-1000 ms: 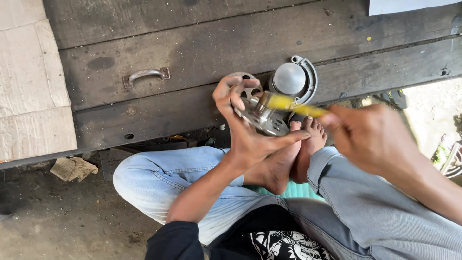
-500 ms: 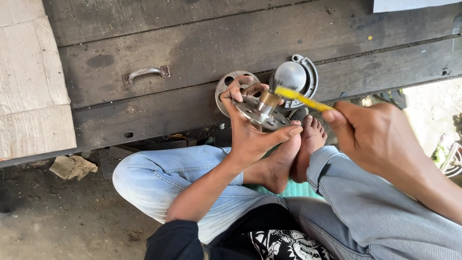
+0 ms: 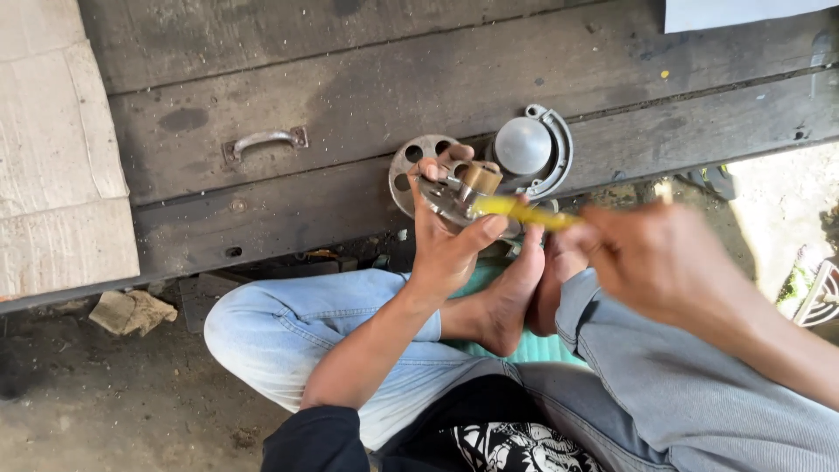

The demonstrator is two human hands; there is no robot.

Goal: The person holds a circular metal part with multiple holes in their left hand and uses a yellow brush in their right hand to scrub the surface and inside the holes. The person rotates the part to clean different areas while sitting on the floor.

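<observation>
My left hand (image 3: pixel 444 243) grips a round metal flange with holes and a brass-coloured hub (image 3: pixel 478 181), holding it up over my bare feet. My right hand (image 3: pixel 657 262) holds a thin yellow brush-like tool (image 3: pixel 517 211), its tip laid against the flange just below the hub. The right hand and tool are motion-blurred. Behind the flange, a second perforated metal disc (image 3: pixel 412 163) lies on the dark wooden platform (image 3: pixel 350 96), and beside it rests a grey domed metal cover (image 3: pixel 533 147).
I sit cross-legged in jeans on a dirt floor (image 3: pixel 114 402). A metal drawer handle (image 3: pixel 262 140) is fixed to the planks. Cardboard (image 3: pixel 52 149) lies at left, a crumpled scrap (image 3: pixel 131 311) below it, and a white sheet (image 3: pixel 743 12) at the top right.
The yellow tool has swung down from above the hub to the flange's lower side. My left hand has tilted the flange slightly and closed its thumb under it.
</observation>
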